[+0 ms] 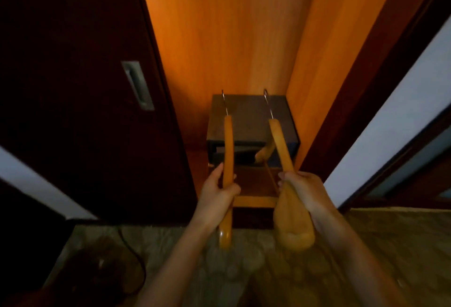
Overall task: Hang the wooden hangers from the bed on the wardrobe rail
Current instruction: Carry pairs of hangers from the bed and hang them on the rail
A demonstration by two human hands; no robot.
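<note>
Position: the person stands facing the open wardrobe [231, 38], its orange-lit interior filling the upper centre of the frame, with a dark sliding door [73, 87] at left.

Left hand [217, 192]: closed around one arm of a wooden hanger [228, 150], lower centre. The hanger is held edge-on, its metal hook [224, 101] pointing up and away into the wardrobe.

Right hand [302, 189]: closed around the second hanger [280, 145], just right of centre, hook [268, 101] likewise pointing away.

The two hangers are apart, side by side, in front of a dark box [251, 121] on the wardrobe floor. No rail appears in the frame; it is presumably above the upper edge.

Assessment: carrying is done, and the hanging step is about to begin. The next move calls for raising both hands, turning each hook downward over the rail, and releasing only once each hook is seated.
</note>
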